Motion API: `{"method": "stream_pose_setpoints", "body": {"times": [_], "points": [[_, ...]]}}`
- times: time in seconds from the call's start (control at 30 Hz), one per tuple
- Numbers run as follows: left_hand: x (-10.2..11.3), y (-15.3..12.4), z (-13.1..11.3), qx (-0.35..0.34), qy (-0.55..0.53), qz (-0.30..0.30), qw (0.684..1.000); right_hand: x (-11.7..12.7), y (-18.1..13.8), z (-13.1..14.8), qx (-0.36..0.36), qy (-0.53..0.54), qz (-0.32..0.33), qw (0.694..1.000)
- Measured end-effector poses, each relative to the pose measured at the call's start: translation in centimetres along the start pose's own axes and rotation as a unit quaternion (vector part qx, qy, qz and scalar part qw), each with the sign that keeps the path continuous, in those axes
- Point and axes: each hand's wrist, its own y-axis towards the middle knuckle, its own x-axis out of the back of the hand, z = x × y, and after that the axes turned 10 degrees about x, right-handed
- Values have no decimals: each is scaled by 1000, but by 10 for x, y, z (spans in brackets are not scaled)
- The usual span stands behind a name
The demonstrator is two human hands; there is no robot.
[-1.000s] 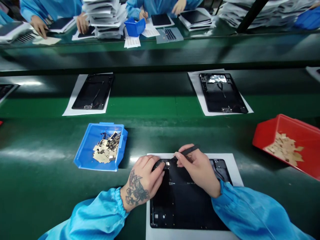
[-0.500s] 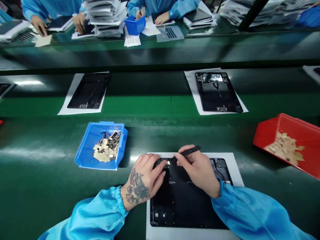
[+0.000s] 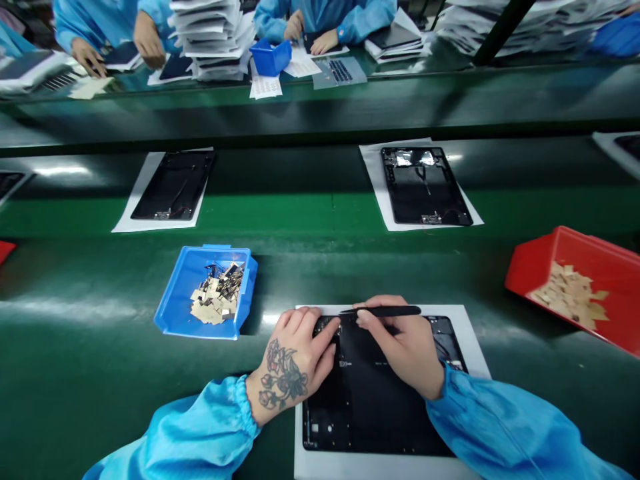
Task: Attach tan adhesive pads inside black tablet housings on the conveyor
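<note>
An opened black tablet housing [image 3: 380,413] lies on a white sheet [image 3: 473,340] in front of me. My left hand [image 3: 293,363] rests on the housing's upper left corner, fingers stretched out, with the index fingertip on small parts there. Those parts are mostly covered by the fingers. Between the thumb and fingers of my right hand [image 3: 410,347] are black tweezers [image 3: 395,311], held nearly level above the housing's top edge. Their thin tip points left, just beyond my left index finger.
A blue bin [image 3: 173,303] of small parts and paper pieces stands at left, a red bin [image 3: 620,293] of beige pieces at right. Two more tablet housings, left [image 3: 173,187] and right [image 3: 425,187], lie on sheets beyond. Co-workers' hands [image 3: 150,41] are across the bench.
My right hand has turned the tweezers from a slant to nearly level, their tip lifting slightly. My left hand stays at the corner. The housings beyond have shifted a little left.
</note>
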Motion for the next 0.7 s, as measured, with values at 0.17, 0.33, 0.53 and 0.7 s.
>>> {"method": "stream_pose_setpoints", "body": {"times": [0.17, 0.33, 0.53, 0.7], "points": [[-1, -2, 1, 5, -21, 4, 1000, -5, 5, -1, -62, 99, 24, 993], [0, -7, 1, 26, -56, -1, 998, -8, 4, 2, -31, 144, 36, 988], [3, -8, 0, 34, -51, 0, 998, -13, 4, 4, 38, 145, 63, 987], [2, -8, 0, 35, -46, -6, 998, -11, 5, 2, 81, 126, 81, 985]]}}
